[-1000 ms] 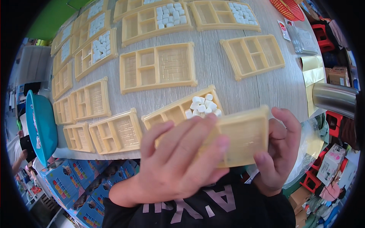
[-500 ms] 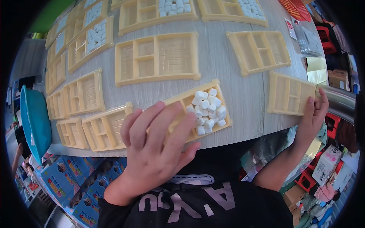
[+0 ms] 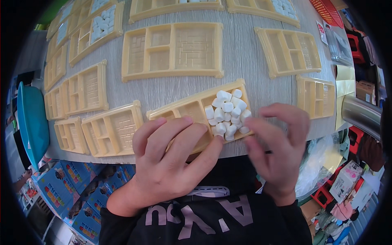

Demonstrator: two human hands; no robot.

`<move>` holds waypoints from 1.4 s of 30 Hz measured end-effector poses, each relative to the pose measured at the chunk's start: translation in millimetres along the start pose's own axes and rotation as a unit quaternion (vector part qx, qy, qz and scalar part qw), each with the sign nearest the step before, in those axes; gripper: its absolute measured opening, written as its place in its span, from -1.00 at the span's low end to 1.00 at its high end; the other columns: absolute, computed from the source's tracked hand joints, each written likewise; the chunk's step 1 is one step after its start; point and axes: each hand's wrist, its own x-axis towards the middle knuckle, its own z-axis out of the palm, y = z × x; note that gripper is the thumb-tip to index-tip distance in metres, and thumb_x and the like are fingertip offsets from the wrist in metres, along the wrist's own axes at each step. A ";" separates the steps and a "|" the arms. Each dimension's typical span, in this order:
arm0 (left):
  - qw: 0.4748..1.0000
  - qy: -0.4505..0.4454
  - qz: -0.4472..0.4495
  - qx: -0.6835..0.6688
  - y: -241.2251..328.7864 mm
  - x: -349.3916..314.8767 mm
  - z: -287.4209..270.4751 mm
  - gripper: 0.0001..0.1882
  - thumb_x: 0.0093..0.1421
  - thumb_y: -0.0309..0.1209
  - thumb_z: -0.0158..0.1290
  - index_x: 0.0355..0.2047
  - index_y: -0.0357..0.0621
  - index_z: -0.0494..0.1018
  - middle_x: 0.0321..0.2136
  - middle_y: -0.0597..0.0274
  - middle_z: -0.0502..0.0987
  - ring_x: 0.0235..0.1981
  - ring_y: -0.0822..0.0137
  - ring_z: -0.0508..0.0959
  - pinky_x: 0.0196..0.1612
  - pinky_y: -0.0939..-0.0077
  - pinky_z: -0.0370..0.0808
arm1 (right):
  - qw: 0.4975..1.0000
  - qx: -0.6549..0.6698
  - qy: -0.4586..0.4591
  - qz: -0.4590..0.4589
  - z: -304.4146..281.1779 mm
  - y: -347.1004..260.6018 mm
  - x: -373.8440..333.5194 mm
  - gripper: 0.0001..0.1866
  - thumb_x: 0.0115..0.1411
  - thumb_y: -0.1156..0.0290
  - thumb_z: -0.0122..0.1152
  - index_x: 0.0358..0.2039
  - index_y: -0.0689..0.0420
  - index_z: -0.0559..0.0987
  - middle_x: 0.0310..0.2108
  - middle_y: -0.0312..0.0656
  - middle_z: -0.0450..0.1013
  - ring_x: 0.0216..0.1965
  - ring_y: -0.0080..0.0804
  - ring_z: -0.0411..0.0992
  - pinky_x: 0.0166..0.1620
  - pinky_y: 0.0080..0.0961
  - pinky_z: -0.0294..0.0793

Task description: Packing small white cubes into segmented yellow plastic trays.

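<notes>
In front of me a pale yellow divided tray (image 3: 192,111) lies at an angle near the table's front edge. Its right compartment holds a heap of white marshmallows (image 3: 228,111). My left hand (image 3: 173,159) is spread over the tray's near side, fingers apart, with one fingertip beside the lowest marshmallows. It partly hides the tray's left and middle compartments. My right hand (image 3: 281,151), a little blurred, is at the tray's right end. Its fingers are curved and apart, the tips close to the marshmallows; nothing shows in them.
Similar trays without marshmallows include one beyond (image 3: 172,76), one at the left (image 3: 112,126) and one at the right (image 3: 295,73). Several far trays hold white pieces (image 3: 104,26). A teal basin (image 3: 28,122) stands at left, blue boxes (image 3: 59,192) below, a metal cylinder (image 3: 361,114) at right.
My right hand has come from the tray at the far right to the right end of the marshmallow tray. My left hand stays over the tray. The view has shifted slightly.
</notes>
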 end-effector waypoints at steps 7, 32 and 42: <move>0.999 0.024 -0.026 -0.030 0.7 2.3 5.4 -0.69 -0.11 -0.34 0.38 -0.30 0.11 0.61 -0.15 0.34 0.56 -0.08 0.14 0.54 0.05 0.15 0.41 | 0.998 -0.024 -0.042 -0.049 3.3 -4.5 9.8 -0.64 -0.15 0.38 0.55 -0.24 -0.11 0.76 -0.07 -0.32 0.48 -0.12 -0.26 0.42 -0.05 -0.32 0.38; 0.997 0.071 -0.015 -0.020 -1.9 -0.7 15.1 -0.76 -0.06 -0.33 0.22 -0.31 0.19 0.60 -0.21 0.45 0.53 -0.10 0.36 0.51 0.05 0.32 0.40 | 0.997 -0.012 -0.051 -0.060 7.4 5.5 -0.8 -0.75 -0.03 0.23 0.52 -0.33 -0.05 0.67 -0.10 -0.24 0.51 -0.12 -0.16 0.43 0.00 -0.20 0.35; 0.998 0.052 -0.003 -0.035 -3.8 -0.7 15.1 -0.79 0.00 -0.29 0.34 -0.38 0.08 0.54 -0.19 0.34 0.56 -0.16 0.18 0.52 -0.05 0.19 0.44 | 0.995 0.001 -0.025 -0.100 10.1 1.4 -3.1 -0.64 -0.23 0.39 0.50 -0.31 -0.16 0.73 -0.03 -0.37 0.50 -0.13 -0.33 0.42 -0.08 -0.32 0.40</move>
